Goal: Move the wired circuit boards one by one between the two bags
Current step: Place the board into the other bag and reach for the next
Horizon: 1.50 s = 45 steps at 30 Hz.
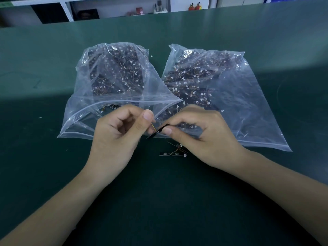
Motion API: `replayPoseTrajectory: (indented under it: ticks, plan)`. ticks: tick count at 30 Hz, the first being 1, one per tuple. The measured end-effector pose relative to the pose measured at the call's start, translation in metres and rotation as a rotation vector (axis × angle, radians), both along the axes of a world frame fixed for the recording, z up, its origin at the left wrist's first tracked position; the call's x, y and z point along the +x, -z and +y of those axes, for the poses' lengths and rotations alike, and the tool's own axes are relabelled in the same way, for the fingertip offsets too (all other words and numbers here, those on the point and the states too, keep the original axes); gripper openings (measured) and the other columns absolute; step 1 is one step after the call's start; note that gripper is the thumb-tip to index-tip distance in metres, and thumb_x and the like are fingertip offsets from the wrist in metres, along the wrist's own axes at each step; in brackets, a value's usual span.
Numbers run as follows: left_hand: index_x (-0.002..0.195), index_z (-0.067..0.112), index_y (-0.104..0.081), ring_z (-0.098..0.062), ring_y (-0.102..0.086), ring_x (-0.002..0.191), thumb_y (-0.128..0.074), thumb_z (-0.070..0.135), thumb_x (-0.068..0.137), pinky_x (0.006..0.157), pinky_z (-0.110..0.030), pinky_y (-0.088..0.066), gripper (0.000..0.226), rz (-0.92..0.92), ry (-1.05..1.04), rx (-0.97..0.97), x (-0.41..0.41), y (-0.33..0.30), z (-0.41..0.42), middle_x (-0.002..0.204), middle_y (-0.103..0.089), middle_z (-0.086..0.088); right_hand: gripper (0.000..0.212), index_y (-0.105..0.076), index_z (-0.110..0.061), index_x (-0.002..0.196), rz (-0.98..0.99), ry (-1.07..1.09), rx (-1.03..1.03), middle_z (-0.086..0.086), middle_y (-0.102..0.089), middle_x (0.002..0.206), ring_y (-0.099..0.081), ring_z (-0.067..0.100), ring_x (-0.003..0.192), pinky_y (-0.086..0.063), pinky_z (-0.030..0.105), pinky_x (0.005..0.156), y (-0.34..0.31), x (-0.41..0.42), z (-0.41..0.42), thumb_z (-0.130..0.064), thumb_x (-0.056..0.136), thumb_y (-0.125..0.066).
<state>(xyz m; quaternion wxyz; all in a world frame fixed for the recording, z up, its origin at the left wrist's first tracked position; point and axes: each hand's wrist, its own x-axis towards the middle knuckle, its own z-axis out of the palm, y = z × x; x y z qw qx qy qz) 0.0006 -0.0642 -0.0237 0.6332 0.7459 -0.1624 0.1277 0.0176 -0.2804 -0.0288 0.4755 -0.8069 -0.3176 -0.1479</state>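
Dim foreground, bright band midway, edges curved.

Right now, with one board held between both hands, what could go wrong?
The left hand pinches only the thin wire while the right hand pinches the held board; pulling apart may strain the joint. Loose boards lying under the hands could snag or get knocked.

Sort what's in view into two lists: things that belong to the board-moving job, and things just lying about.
Belongs to the job:
- left bag, mouth open
- right bag
- circuit board pinched by the right hand
- its wire pinched by the left hand
- loose boards on the mat

Lying about:
- red bottles on the far shelf
- green mat
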Motion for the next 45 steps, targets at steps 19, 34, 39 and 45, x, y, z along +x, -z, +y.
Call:
replayPoseTrajectory:
  ticks: [19, 34, 39, 45]
  plan:
    - [0.099, 0.038, -0.072, -0.016, -0.054, 0.065, -0.075, 0.032, 0.095, 0.059, -0.027, -0.044, 0.008, -0.078, 0.012, 0.058, -0.0062, -0.0008, -0.0045, 0.080, -0.064, 0.004, 0.010, -0.080, -0.006, 0.094, 0.060, -0.027, 0.219, 0.003, -0.074, 0.085, -0.065, 0.021, 0.078, -0.049, 0.027, 0.074, -0.0033, -0.0003, -0.0008, -0.012, 0.098, -0.074]
    - [0.098, 0.033, -0.073, -0.026, -0.056, 0.068, -0.075, 0.031, 0.096, 0.061, -0.044, -0.046, 0.004, -0.097, 0.008, 0.059, -0.0040, 0.0039, -0.0027, 0.083, -0.068, 0.008, 0.005, -0.078, -0.014, 0.100, 0.057, -0.017, 0.219, -0.006, -0.076, 0.094, -0.071, 0.021, 0.090, -0.050, 0.022, 0.081, -0.0045, -0.0005, -0.0008, -0.014, 0.095, -0.079]
    - [0.098, 0.031, -0.072, -0.021, -0.057, 0.067, -0.076, 0.031, 0.096, 0.061, -0.042, -0.046, 0.005, -0.120, -0.007, 0.072, -0.0031, 0.0056, -0.0016, 0.085, -0.070, 0.006, 0.005, -0.079, -0.013, 0.098, 0.056, 0.000, 0.216, -0.002, -0.076, 0.095, -0.070, 0.022, 0.090, -0.048, 0.021, 0.080, -0.0060, 0.0009, -0.0020, -0.014, 0.093, -0.080]
    - [0.098, 0.031, -0.070, -0.022, -0.055, 0.068, -0.074, 0.030, 0.098, 0.061, -0.038, -0.044, 0.005, -0.129, 0.000, 0.081, -0.0043, 0.0069, -0.0021, 0.085, -0.067, -0.002, 0.006, -0.079, -0.011, 0.099, 0.062, -0.013, 0.221, 0.001, -0.076, 0.096, -0.070, 0.024, 0.091, -0.050, 0.024, 0.080, -0.0051, 0.0003, -0.0022, -0.012, 0.094, -0.080]
